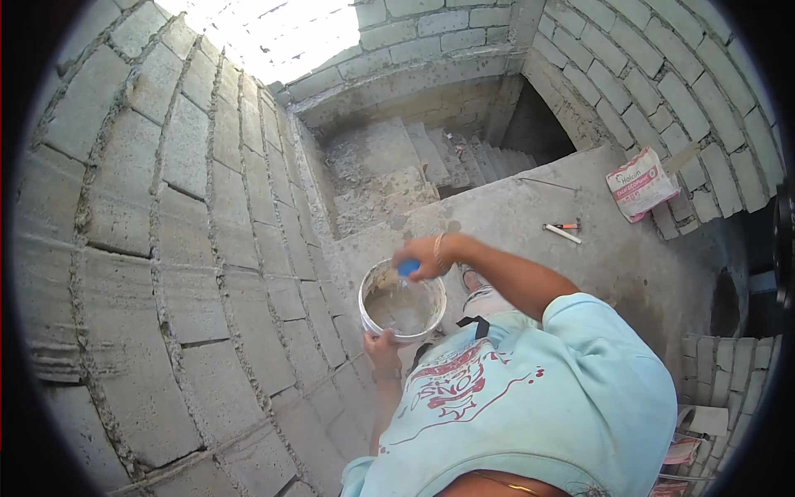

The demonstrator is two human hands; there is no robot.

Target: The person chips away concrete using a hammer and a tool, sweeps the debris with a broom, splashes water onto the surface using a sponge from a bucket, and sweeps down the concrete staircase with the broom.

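A white bucket [364, 308] with a grey, wet-looking mix inside and smears on its inner wall is in front of me, close to the block wall. My left hand [383, 349] grips its near left side, with the fingers at the rim. Above the far right part of the rim, my right hand [428, 255] is closed round a small blue object [407, 267], perhaps a tool's handle. The lower end of that object is blurred, so its kind cannot be made out.
A rough concrete block wall [182, 248] runs close on my left. Beyond the bucket, a stairwell with concrete steps [431, 153] drops away. On the floor to the right lie a hammer [565, 226], a pale stick [563, 234] and a cement bag [642, 184].
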